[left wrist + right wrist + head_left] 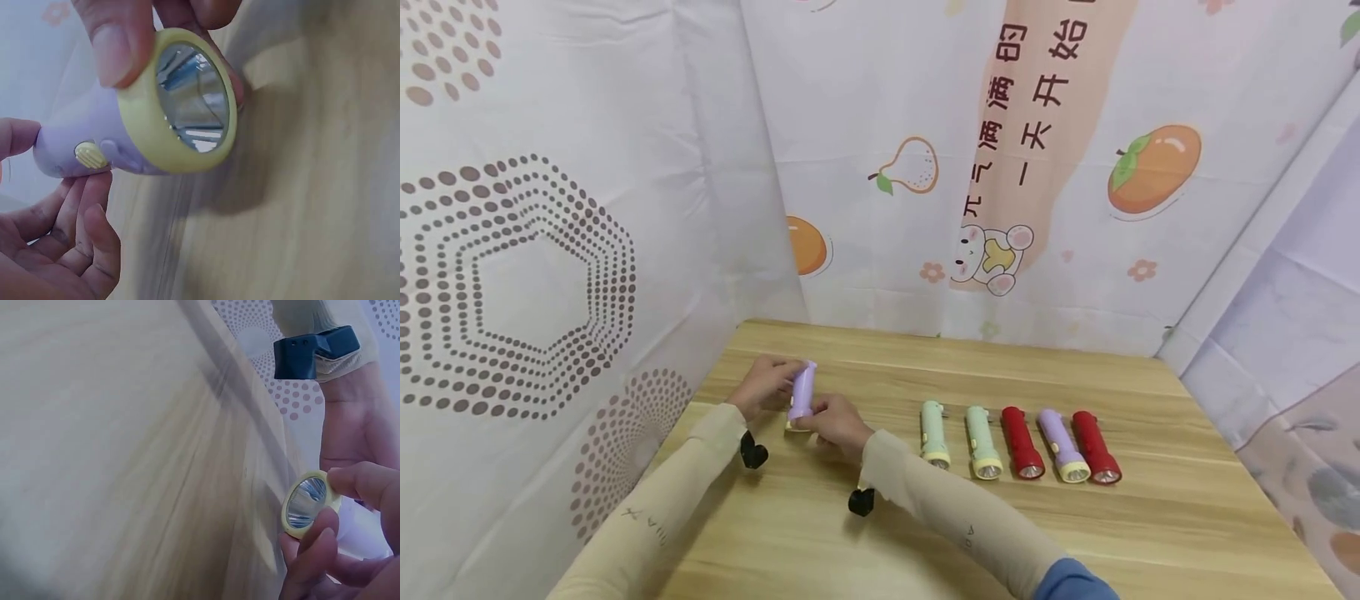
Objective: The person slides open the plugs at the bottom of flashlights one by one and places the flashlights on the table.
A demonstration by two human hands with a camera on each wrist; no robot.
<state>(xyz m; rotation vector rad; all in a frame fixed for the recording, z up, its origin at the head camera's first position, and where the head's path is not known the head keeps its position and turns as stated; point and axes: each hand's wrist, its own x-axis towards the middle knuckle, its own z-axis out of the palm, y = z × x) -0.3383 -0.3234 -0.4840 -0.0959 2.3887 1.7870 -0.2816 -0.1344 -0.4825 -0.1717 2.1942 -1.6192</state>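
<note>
Both hands hold one purple flashlight (802, 390) at the left side of the table. Its yellow head ring (139, 128) and clear lens face toward me, and a ribbed yellow switch (91, 155) shows on the body. My left hand (767, 382) pinches the tail end between thumb and fingers. Around the yellow ring, my right hand (841, 423) grips with thumb and fingertips. In the right wrist view the lens (306, 501) shows between the right fingers, with the purple body partly hidden behind them.
To the right lie two mint green flashlights, the nearer one (933, 433) at the row's left end, then a red flashlight (1022, 442), another purple flashlight (1063, 444) and a second red flashlight (1096, 446). A printed curtain (880, 283) borders the wooden table (880, 550).
</note>
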